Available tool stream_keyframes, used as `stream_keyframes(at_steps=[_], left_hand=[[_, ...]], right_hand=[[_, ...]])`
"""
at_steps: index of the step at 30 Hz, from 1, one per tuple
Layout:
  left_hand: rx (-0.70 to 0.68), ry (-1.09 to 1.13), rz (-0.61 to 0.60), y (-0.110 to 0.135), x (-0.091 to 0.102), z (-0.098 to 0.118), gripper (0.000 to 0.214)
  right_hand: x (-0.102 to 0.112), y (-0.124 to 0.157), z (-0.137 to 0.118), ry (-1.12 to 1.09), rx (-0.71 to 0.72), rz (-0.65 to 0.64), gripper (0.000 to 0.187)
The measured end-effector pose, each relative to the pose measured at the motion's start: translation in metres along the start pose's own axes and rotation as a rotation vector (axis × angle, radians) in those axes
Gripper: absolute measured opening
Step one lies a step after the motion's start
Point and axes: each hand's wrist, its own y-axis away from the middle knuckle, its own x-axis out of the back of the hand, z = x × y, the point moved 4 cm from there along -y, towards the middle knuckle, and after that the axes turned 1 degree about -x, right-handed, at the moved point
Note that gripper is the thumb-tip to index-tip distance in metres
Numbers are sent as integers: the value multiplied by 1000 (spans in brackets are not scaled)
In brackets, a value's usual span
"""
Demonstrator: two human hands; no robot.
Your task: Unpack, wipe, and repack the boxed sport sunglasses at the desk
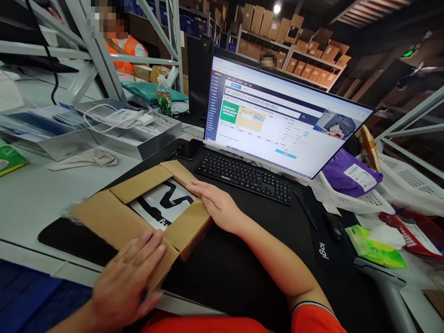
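Observation:
A brown cardboard box (109, 217) lies on the black desk mat in front of me, its flaps partly folded over the top. Through the gap between the flaps shows a flat white item (165, 202) with black bands and partial lettering. My left hand (126, 277) is at the near flap, fingers laid over it and thumb by its lower edge. At the right side, my right hand (220, 206) holds the box, fingertips resting along the top edge. The undersides of both hands are hidden.
Behind the box stand a black keyboard (243, 178), a phone (190, 149) and a large monitor (263, 115). Metal trays (138, 134) sit back left. To the right are a mouse (335, 226), a tissue pack (376, 247), a scanner (388, 282) and white baskets (409, 180). A person in orange stands beyond.

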Motion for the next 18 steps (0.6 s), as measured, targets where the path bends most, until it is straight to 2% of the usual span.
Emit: stream_keyframes(at_steps=[3,5,6,8,10,11,12,13,15,18], left_hand=[[-62,-108,24,-13,-21,20,105],[-87,-115,18,-19,-26,25,113],[-79,-112,5,-21,-24,26,115],[28,-78,-24,-24,-10,20,115],[223,-3,-69,-30,12,4,98],[315,47,-112,-35,23,-8,80],[364,72,-177,-42,31,-21,60],[391,87,-246,-50,37,-35,50],[433,70,-341,-69,43,-65,57],[526,-55,-532,-87,36,-107,81]], right_hand=[[5,-2,-8,176,10,-118,42],[9,-3,-10,247,-4,-171,38],[11,-4,-11,270,-1,-177,37],[14,-6,-13,300,31,-170,33],[15,-8,-15,308,67,-157,28],[15,-9,-17,303,82,-146,27],[16,-11,-18,294,98,-124,29],[17,-12,-21,280,121,-89,34],[23,-12,-27,227,211,0,46],[38,-1,-32,63,359,89,58]])
